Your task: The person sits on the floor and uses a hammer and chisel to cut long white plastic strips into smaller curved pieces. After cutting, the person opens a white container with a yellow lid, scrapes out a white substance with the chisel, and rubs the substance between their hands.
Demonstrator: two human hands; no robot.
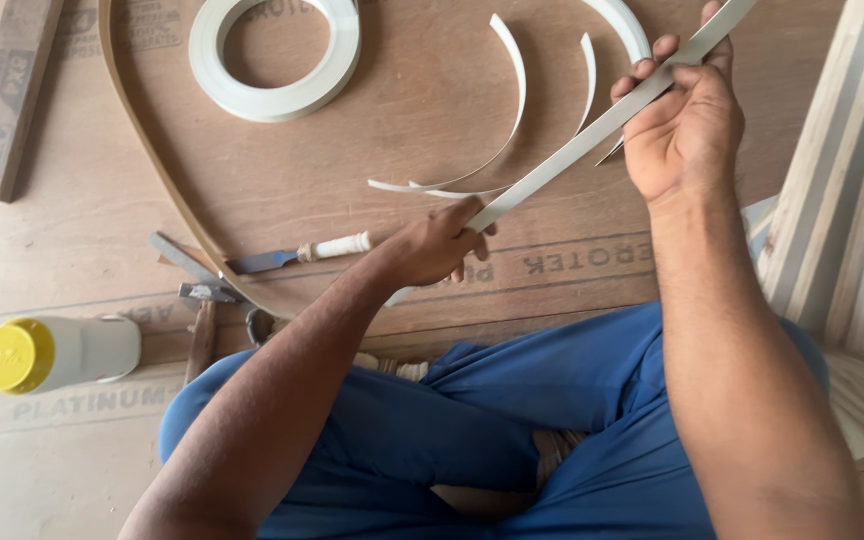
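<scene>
A: What does the strip (pixel 592 135) look like, and where is it?

B: Long, thin, pale grey; it slants upward from the left hand (pixel 442 245) to the right hand (pixel 682 125).

A: And the hands?

B: Left hand pinches the lower end with fingers closed. Right hand is curled closed around the upper part. A chisel (pixel 297 254) lies just left of the left hand.

Two bare forearms, no sleeves, no watch or rings visible, blue trousers (pixel 512 430) creased at the crossed legs, fingers (pixel 652 60) ungloved
</scene>
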